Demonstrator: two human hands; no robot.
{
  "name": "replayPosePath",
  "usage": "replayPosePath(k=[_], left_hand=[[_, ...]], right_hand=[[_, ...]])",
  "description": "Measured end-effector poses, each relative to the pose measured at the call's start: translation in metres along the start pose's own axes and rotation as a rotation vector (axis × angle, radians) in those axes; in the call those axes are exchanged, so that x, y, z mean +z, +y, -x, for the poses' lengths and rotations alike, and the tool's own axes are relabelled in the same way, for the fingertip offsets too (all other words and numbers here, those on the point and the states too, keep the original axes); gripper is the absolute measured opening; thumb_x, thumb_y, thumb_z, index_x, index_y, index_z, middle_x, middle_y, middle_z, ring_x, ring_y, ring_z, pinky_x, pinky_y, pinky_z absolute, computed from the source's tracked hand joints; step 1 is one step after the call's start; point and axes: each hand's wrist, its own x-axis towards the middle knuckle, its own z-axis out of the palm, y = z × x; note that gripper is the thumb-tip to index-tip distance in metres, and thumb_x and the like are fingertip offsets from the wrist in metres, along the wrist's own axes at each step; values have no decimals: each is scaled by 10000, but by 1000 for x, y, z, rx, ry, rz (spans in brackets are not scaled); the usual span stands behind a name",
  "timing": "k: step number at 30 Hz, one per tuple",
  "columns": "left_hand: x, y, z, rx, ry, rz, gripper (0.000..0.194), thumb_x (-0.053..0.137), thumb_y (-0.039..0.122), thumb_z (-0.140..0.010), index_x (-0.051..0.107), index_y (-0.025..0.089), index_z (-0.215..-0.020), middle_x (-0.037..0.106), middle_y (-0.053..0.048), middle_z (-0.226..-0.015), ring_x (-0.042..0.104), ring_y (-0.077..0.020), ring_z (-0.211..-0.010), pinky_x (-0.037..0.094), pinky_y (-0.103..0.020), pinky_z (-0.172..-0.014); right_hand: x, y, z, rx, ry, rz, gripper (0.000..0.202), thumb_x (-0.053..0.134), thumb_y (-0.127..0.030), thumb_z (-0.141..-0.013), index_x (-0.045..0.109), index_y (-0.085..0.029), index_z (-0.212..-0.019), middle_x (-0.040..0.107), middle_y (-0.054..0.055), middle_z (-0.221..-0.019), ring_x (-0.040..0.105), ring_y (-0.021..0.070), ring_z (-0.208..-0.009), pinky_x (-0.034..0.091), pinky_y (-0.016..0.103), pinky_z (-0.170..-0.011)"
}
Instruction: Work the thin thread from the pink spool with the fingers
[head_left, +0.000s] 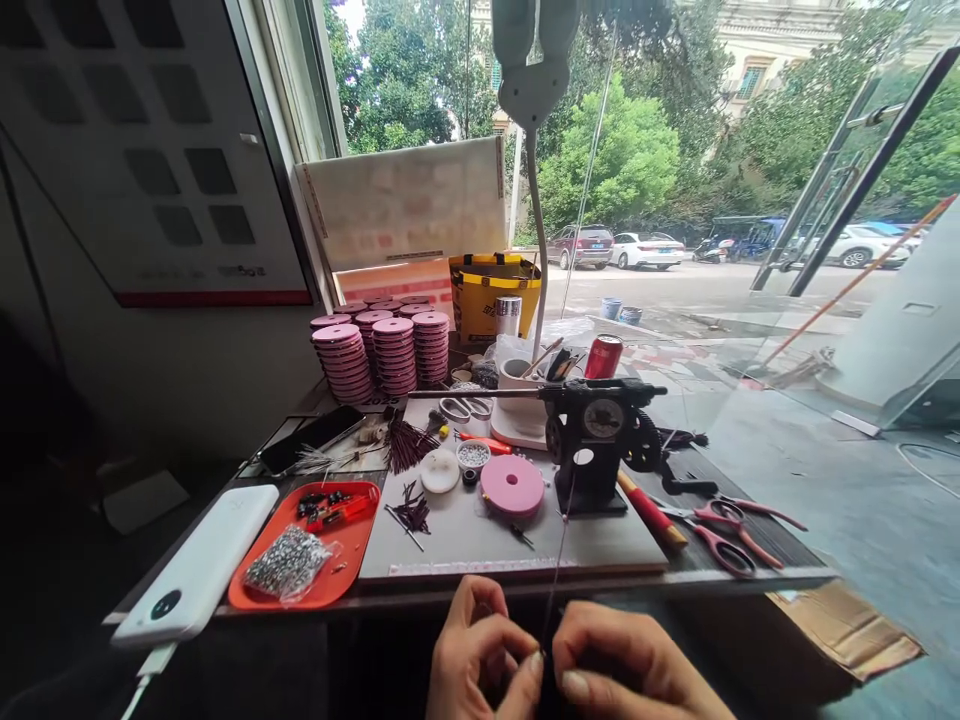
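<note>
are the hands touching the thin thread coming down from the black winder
Touching. The head view shows the thread running down into the pinched fingertips where the left hand and right hand meet.

I can't read any text from here. The yellow bag (495, 290) carries dark print too blurred to make out, the board (405, 205) leaning at the window shows only smeared marks, and the red can (603, 357) has no legible label.

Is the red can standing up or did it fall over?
Standing up. The red can sits upright behind the black machine, with its round top rim facing up. Whether it is opened cannot be told.
</note>
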Motion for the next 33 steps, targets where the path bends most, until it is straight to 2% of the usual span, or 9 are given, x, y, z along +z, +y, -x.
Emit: replayPosePath(k=[4, 6, 9, 11, 16, 25, 28, 33], left_hand=[[-4, -3, -5, -119, -84, 282, 130, 660, 292, -608, 643, 166, -580, 365, 1, -744, 362, -99, -607, 260, -213, -505], [-7, -1, -8, -179, -142, 333, 67, 669, 223, -553, 651, 163, -578, 369, 3, -747, 361, -97, -614, 255, -209, -513], [-8, -1, -9, -226, -186, 337, 41, 652, 155, -534, 655, 161, -574, 372, 8, -750, 347, -81, -587, 234, -204, -490], [-7, -3, -9, -210, -185, 337, 35, 661, 198, -572, 658, 165, -582, 379, 8, -748, 344, -76, -573, 238, -205, -486], [-6, -6, -9, -183, -172, 308, 184, 701, 341, -609, 663, 162, -590, 384, 3, -743, 342, -78, -571, 247, -202, -477], [-7, -5, -8, -134, -141, 202, 244, 686, 397, -619, 656, 157, -590, 374, -13, -749, 359, -103, -590, 245, -211, -478], [-6, -5, -8, -111, -105, 176, 240, 679, 384, -627, 653, 152, -574, 373, -17, -736, 375, -121, -613, 238, -215, -477], [-6, -3, -8, -189, -110, 282, 124, 668, 264, -608, 642, 155, -554, 381, 4, -724, 336, -88, -562, 220, -223, -483]], right_hand=[[-14, -26, -7, 17, 89, 157, 159, 564, -313, -689, 532, -175, -619, 473, -13, -674, 447, 130, -644, 349, 219, -601], [-20, -37, -9, 76, 39, 294, 77, 536, -204, -677, 524, -171, -608, 483, -10, -711, 460, 127, -666, 348, 214, -613], [-26, -44, -11, 119, -92, 481, 77, 503, -98, -636, 508, -165, -599, 480, -16, -714, 448, 111, -655, 337, 204, -599], [-28, -44, -12, 119, -136, 552, 85, 499, -80, -622, 510, -164, -609, 489, -17, -724, 445, 105, -653, 331, 200, -591], [-30, -35, -14, 87, -155, 613, 95, 498, -72, -615, 498, -167, -609, 488, -29, -709, 436, 91, -627, 317, 188, -554], [-15, -39, -20, 47, -160, 829, 154, 518, -24, -649, 508, -147, -558, 490, -29, -635, 421, 79, -566, 294, 180, -518], [-12, -34, -22, 48, -88, 757, 124, 554, -24, -630, 578, -140, -592, 515, -19, -657, 450, 87, -585, 301, 183, -528], [-9, -15, -22, 65, 75, 394, 53, 573, -116, -650, 614, -133, -622, 500, -29, -598, 451, 97, -583, 313, 186, -524]])
